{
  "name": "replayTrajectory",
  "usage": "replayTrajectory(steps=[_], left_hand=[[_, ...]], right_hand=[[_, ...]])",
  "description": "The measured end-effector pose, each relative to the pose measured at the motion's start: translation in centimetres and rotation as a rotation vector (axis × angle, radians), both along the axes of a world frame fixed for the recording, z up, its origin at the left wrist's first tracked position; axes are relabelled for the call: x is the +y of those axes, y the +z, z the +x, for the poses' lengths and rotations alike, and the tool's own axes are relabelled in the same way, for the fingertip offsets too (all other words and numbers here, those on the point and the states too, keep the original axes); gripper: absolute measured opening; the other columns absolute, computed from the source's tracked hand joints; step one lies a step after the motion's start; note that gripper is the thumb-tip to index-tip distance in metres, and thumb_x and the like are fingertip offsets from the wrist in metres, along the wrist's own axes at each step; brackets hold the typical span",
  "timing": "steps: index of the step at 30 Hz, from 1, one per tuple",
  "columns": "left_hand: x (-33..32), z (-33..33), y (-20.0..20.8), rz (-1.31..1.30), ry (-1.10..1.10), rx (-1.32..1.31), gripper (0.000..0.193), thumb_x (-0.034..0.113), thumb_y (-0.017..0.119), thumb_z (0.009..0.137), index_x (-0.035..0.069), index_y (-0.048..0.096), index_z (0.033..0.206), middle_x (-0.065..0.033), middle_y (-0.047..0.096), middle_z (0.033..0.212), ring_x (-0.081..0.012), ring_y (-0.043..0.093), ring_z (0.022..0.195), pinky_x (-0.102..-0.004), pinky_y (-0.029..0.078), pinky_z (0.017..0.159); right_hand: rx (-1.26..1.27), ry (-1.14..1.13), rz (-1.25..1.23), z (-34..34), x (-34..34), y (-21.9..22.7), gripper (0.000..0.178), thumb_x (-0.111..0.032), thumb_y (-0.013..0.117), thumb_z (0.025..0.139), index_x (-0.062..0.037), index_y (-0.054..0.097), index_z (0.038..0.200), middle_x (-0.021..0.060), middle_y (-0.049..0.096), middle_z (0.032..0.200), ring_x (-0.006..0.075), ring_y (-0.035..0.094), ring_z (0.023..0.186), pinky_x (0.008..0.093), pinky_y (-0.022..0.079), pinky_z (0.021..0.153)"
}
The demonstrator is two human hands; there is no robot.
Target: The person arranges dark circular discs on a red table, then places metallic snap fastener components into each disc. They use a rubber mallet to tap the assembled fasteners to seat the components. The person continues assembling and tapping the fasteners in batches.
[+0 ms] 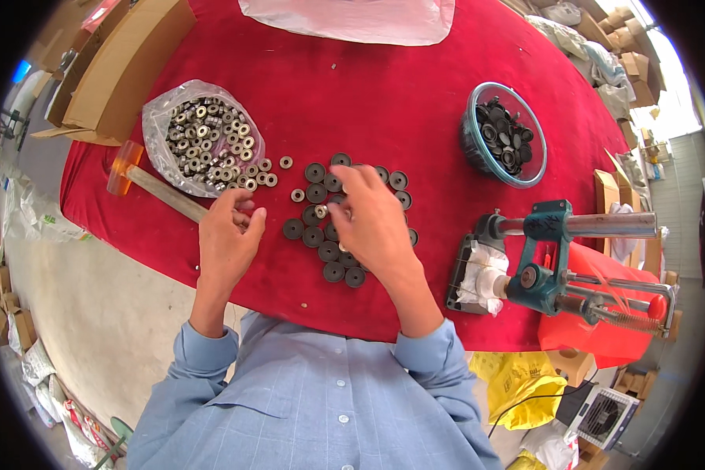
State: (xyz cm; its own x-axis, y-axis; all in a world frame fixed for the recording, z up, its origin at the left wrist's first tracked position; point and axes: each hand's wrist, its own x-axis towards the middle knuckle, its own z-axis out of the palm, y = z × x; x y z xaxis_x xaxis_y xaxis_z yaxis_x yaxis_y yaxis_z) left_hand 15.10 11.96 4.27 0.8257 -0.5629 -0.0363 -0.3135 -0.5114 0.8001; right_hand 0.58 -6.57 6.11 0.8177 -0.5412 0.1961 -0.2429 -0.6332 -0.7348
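My left hand (229, 235) rests on the red table (352, 94), fingers curled together near loose metal rings (268, 178); whether it pinches one I cannot see. My right hand (370, 219) lies over a cluster of black round discs (315, 192) and its fingertips pinch a small metal ring (321, 211) among them. More discs (345, 273) show below that hand. A clear plastic bag (200, 145) full of metal rings lies open just beyond my left hand.
A mallet with an orange head (125, 168) lies by the bag. A glass bowl (478, 149) of black discs stands at the right. A teal hand press (548, 258) sits at the table's right edge. Cardboard boxes (125, 70) at far left, white plastic sheet (352, 19) at the back.
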Motion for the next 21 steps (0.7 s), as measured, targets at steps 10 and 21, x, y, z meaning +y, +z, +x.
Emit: replayTrajectory(steps=[10, 21], left_hand=[[0.4, 0.7, -3.7, 0.139, 0.081, -0.323, 0.070, 0.017, 0.084, 0.087, 0.004, 0.052, 0.148, -0.0227, 0.065, 0.123, -0.0409, 0.071, 0.096, -0.0498, 0.059, 0.083], [-0.5, 1.9, -3.8, 0.193, 0.094, -0.263, 0.058, 0.007, 0.082, 0.086, -0.001, 0.053, 0.135, -0.0277, 0.065, 0.121, -0.0490, 0.066, 0.111, -0.0543, 0.055, 0.090]], right_hand=[[0.160, 0.369, -0.324, 11.3, 0.3, -3.9, 0.056, -0.008, 0.089, 0.075, 0.0000, 0.061, 0.123, 0.0196, 0.060, 0.120, 0.0388, 0.063, 0.111, 0.0500, 0.061, 0.089], [0.161, 0.507, -0.201, 12.5, 1.2, -4.5, 0.052, 0.000, 0.078, 0.077, -0.0048, 0.063, 0.127, 0.0224, 0.061, 0.123, 0.0437, 0.064, 0.113, 0.0522, 0.060, 0.093]])
